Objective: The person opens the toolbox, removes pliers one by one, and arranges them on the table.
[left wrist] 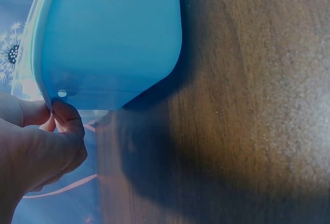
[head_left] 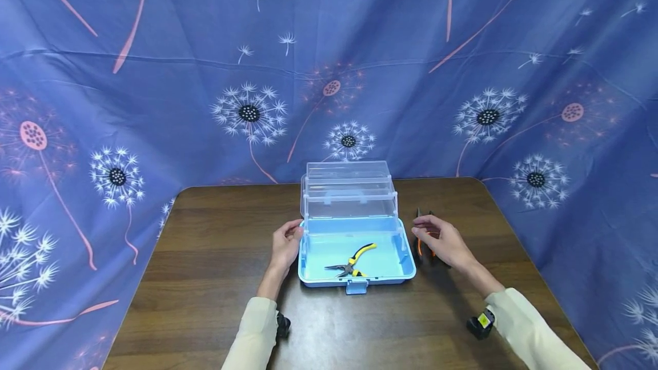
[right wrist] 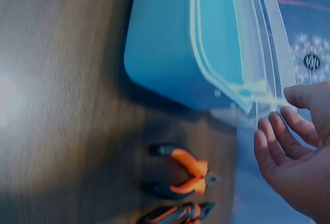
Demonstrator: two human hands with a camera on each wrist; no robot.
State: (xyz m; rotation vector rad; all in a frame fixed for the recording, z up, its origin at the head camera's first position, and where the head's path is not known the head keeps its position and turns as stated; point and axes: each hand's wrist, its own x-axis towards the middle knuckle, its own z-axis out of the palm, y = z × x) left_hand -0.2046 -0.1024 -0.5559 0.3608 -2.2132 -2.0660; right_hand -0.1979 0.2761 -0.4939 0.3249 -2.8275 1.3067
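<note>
A light blue toolbox [head_left: 324, 282] stands on the table with its clear lid and trays [head_left: 352, 208] raised at the back. Long-nose pliers with yellow and black handles [head_left: 365, 250] lie inside it. My left hand [head_left: 285, 244] pinches the rim at the box's back left corner, thumb and fingertips meeting there in the left wrist view. By the right side of the box, my right hand [head_left: 442, 238] holds nothing, its fingers loosely bent beside the clear tray arm. Beneath it lie orange-and-black pliers [right wrist: 196, 171] and a second orange-and-black plier-like tool [right wrist: 180, 212], partly cut off.
The brown wooden table [head_left: 205, 278] reaches out on both sides of the box. Behind it hangs a blue cloth [head_left: 401, 101] printed with dandelions. A latch [head_left: 357, 286] sticks out at the front of the box.
</note>
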